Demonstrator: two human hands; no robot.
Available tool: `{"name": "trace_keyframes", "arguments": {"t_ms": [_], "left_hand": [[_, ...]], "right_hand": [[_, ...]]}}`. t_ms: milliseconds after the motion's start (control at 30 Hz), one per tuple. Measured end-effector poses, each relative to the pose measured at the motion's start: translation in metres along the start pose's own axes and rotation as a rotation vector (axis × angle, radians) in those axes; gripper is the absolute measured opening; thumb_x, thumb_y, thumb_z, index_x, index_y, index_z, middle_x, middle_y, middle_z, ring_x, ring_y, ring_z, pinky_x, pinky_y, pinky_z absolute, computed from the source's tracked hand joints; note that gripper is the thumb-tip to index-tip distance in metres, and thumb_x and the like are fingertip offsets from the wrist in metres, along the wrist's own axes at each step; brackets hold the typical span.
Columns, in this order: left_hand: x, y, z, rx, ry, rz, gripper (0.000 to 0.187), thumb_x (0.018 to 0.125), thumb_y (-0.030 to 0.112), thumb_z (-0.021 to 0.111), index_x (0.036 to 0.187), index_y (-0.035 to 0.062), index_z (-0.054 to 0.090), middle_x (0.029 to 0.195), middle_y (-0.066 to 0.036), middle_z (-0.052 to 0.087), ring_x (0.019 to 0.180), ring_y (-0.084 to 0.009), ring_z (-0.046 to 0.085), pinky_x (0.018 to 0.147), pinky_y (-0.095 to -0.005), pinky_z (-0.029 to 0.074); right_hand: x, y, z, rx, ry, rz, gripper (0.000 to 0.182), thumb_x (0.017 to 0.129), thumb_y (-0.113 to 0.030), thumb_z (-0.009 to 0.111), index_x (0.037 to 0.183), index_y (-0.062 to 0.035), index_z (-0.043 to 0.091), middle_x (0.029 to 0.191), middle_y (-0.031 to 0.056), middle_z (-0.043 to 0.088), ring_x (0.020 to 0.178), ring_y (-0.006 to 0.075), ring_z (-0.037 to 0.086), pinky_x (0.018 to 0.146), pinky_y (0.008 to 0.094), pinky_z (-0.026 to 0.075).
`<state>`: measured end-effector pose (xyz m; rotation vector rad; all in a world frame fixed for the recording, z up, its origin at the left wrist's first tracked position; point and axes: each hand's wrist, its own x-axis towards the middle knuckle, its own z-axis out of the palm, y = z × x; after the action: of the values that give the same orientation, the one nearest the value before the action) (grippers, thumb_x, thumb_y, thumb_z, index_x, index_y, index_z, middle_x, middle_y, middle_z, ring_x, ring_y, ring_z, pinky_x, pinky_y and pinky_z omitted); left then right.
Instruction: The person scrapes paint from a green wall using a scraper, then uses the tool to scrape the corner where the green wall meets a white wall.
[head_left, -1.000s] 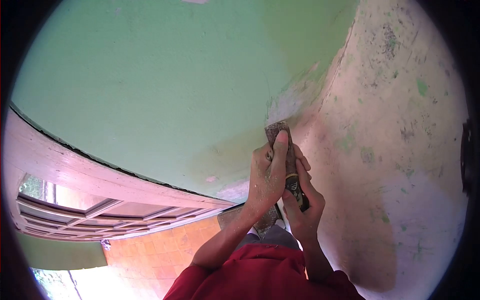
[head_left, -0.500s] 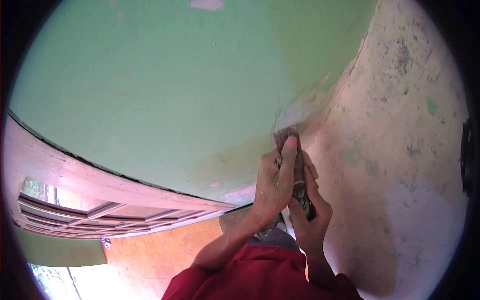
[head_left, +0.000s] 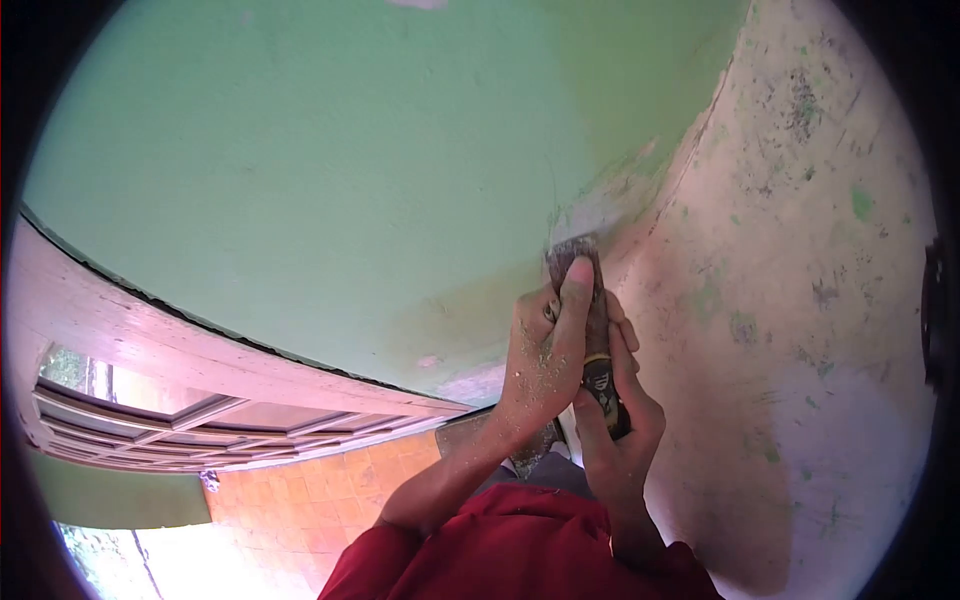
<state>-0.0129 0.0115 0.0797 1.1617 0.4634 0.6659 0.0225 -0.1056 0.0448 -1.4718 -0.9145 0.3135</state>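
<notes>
A paint scraper point(head_left: 573, 249) with a broad, dusty blade and a dark handle is pressed against the green painted wall point(head_left: 330, 190). My left hand point(head_left: 548, 345) is closed on its upper part, thumb laid along the blade, with pale flakes stuck to the hand and wrist. Lower down, my right hand point(head_left: 622, 425) wraps round the handle. Just above the blade edge lies a bared, whitish scraped patch point(head_left: 592, 215). Part of the handle is hidden by my fingers.
On the right a pale wall point(head_left: 800, 300) with green and dark stains meets the green one at a corner. A pink frame with window panes point(head_left: 190, 415) runs along the lower left, above an orange tiled floor point(head_left: 310, 505). A dark mat point(head_left: 468, 437) lies near my feet.
Both hands and the scraper have shifted slightly upward along the wall. The grip looks the same, and more flakes show on my left hand and wrist.
</notes>
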Motion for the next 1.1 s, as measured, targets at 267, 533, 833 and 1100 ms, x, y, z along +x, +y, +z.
{"name": "trace_keyframes", "arguments": {"t_ms": [267,533,833,1100], "left_hand": [[0.005,0.020,-0.004,-0.002,-0.129,0.157,0.057,0.106,0.048,0.038,0.086,-0.0003,0.060,0.069,-0.013,0.066,0.062,-0.0206,0.069,0.055,-0.0299,0.054],[-0.109,-0.176,-0.165,0.973,0.021,-0.129,0.024,0.097,0.023,0.054,0.110,0.0040,0.062,0.090,-0.027,0.062,0.084,-0.0451,0.061,0.067,-0.0531,0.045],[-0.256,-0.250,-0.318,1.108,0.336,-0.449,0.023,0.096,0.020,0.052,0.103,0.0035,0.066,0.093,-0.024,0.069,0.089,-0.0449,0.067,0.078,-0.0495,0.053],[-0.135,-0.150,-0.229,0.861,-0.085,-0.174,0.028,0.102,0.026,0.049,0.118,0.0048,0.057,0.089,-0.023,0.070,0.082,-0.0372,0.069,0.071,-0.0470,0.053]], "right_hand": [[0.013,-0.003,0.005,0.027,0.065,-0.136,0.060,0.086,-0.002,0.061,0.142,0.0101,0.045,0.106,0.0208,0.070,0.090,0.0165,0.066,0.078,0.0280,0.051],[-0.092,0.146,-0.007,-0.104,-0.128,0.264,0.055,0.088,-0.009,0.065,0.140,0.0045,0.051,0.108,0.0143,0.070,0.089,0.0109,0.062,0.080,0.0282,0.051],[-0.133,0.133,-0.003,-0.769,-0.744,0.552,0.071,0.086,-0.019,0.065,0.151,-0.0123,0.037,0.105,0.0285,0.066,0.096,0.0447,0.064,0.086,0.0469,0.051],[-0.084,0.018,0.008,-0.247,-0.370,0.065,0.060,0.087,-0.009,0.063,0.143,0.0032,0.047,0.092,0.0195,0.064,0.081,0.0261,0.063,0.079,0.0339,0.049]]}}
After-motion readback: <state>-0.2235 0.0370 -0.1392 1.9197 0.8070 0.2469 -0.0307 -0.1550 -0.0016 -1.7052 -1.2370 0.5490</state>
